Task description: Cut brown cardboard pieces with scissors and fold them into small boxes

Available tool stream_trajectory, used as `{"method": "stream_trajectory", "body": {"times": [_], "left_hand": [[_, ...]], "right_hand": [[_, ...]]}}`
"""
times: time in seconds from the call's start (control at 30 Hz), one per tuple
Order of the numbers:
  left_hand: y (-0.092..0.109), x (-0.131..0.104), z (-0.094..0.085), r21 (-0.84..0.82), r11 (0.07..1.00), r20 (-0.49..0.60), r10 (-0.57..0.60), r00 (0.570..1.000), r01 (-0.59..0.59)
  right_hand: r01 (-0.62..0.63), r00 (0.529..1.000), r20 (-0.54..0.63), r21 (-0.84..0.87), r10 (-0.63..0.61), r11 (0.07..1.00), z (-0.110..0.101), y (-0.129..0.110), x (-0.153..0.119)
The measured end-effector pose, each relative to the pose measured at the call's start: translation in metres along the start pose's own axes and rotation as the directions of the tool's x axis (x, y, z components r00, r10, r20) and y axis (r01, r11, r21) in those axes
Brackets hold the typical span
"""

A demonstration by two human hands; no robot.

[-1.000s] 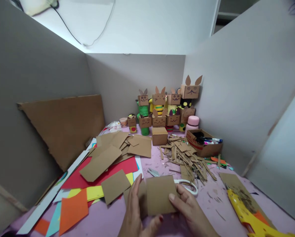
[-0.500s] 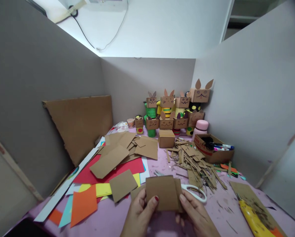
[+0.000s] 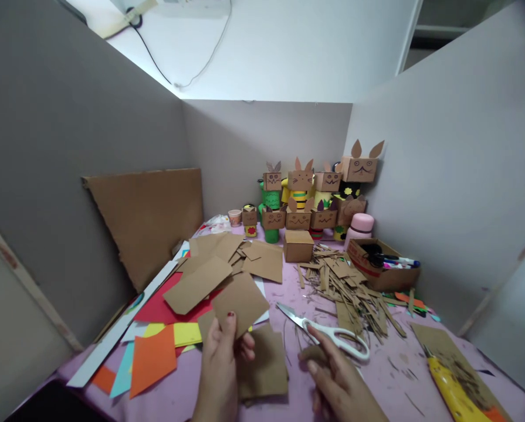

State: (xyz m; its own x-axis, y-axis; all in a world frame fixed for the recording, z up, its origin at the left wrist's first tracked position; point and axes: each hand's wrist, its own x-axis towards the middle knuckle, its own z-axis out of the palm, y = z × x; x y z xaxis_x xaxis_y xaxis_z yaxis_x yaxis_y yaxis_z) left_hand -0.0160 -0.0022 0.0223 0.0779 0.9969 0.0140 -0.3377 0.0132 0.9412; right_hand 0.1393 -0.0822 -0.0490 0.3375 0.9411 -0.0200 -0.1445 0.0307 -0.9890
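Observation:
A square piece of brown cardboard (image 3: 241,302) is pinched in my left hand (image 3: 222,363), tilted above the table's left-centre. Below and right of that hand, more cardboard squares (image 3: 264,366) lie on the purple cloth, partly behind its fingers. My right hand (image 3: 339,375) hovers by the white-handled scissors (image 3: 332,332), index finger extended near the pivot and the other fingers curled loosely; nothing shows in its grasp. The scissors lie with their blades pointing to the upper left.
Cardboard sheets (image 3: 262,262) and coloured papers (image 3: 153,358) cover the left. Cardboard strips (image 3: 345,287), a box of pens (image 3: 383,266) and a yellow glue gun (image 3: 453,392) are at right. Cardboard animal figures (image 3: 300,181) and a plain box (image 3: 298,246) stand behind.
The cardboard held between both hands has parted: one square is raised left in my left hand, others rest on the cloth. My right hand has let go, uncovering the scissors.

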Motion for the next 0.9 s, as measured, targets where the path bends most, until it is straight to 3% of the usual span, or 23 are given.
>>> {"method": "stream_trajectory", "body": {"times": [0.1,0.23,0.37,0.5,0.6,0.7,0.83,0.9], "left_hand": [[-0.009,-0.009,0.004,0.148,0.988,0.18,-0.075,0.981,0.049],[-0.03,-0.019,0.005,0.241,0.967,0.397,-0.17,0.902,0.076],[-0.04,-0.021,0.002,0.273,0.952,0.381,-0.241,0.893,0.14],[-0.037,-0.015,0.0,0.224,0.966,0.389,-0.21,0.897,0.129],[-0.037,-0.012,-0.002,0.222,0.966,0.455,-0.224,0.862,0.133],[-0.045,-0.011,-0.003,0.143,0.978,0.523,-0.204,0.827,0.15],[-0.058,-0.013,-0.003,-0.105,0.965,0.486,-0.163,0.859,0.242],[-0.059,-0.015,-0.003,-0.112,0.947,0.507,-0.208,0.837,0.303]], "right_hand": [[0.048,0.999,-0.02,0.023,-0.048,0.999,-0.001,-0.012,-0.001],[0.041,0.998,0.043,0.109,-0.046,0.993,-0.001,-0.022,-0.002],[-0.021,0.997,0.078,0.148,0.01,0.989,-0.004,-0.019,0.002],[-0.003,1.0,0.024,0.108,0.0,0.994,-0.007,-0.023,0.003],[-0.021,0.999,0.029,0.132,0.018,0.991,-0.007,-0.026,0.005],[-0.115,0.988,0.129,0.222,0.088,0.968,-0.008,-0.024,0.008],[-0.288,0.919,0.348,0.281,0.183,0.915,-0.007,-0.013,0.008],[-0.316,0.897,0.397,0.27,0.193,0.91,-0.005,-0.007,0.003]]}}
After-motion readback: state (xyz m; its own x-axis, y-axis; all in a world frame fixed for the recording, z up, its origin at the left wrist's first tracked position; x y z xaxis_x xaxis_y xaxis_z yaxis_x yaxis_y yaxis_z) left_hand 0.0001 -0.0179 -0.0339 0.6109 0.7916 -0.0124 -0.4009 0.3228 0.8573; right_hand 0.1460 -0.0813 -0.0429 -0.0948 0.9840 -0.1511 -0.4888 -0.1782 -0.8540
